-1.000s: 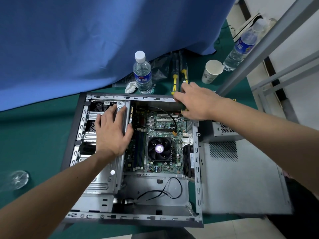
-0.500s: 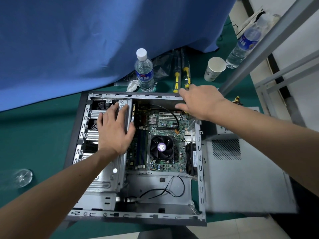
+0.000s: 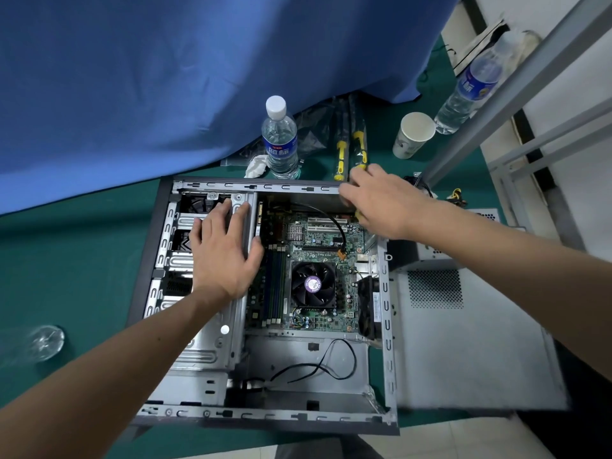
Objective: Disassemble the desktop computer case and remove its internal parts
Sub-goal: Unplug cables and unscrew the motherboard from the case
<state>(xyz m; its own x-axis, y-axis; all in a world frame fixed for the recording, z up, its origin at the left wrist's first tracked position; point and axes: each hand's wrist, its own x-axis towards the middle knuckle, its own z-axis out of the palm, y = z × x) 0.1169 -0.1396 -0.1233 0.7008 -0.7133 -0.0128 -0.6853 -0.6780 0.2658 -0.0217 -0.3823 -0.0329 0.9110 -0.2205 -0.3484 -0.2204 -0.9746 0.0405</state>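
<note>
The open desktop case [image 3: 384, 293] lies on its side on the green table. Inside are the green motherboard [image 3: 318, 236], its black CPU fan [image 3: 313, 284] and a loose black cable [image 3: 318, 369] on the bare floor of the case. My left hand [image 3: 225, 256] rests flat on the silver drive cage [image 3: 212, 346], fingers straight and pointing away from me. My right hand [image 3: 384, 200] is at the far right corner of the case, fingers curled down over the rim. A small yellow bit shows under its palm; what the fingers hold is hidden.
The removed grey side panel [image 3: 470, 342] and a grey power supply box [image 3: 430, 250] lie right of the case. Behind it stand a water bottle [image 3: 280, 140], two yellow-handled screwdrivers [image 3: 341, 150], a paper cup [image 3: 414, 134] and a second bottle [image 3: 470, 87]. A metal frame [image 3: 496, 104] rises at right.
My right hand has shifted slightly along the far right corner of the case. My left hand has stayed flat on the drive cage.
</note>
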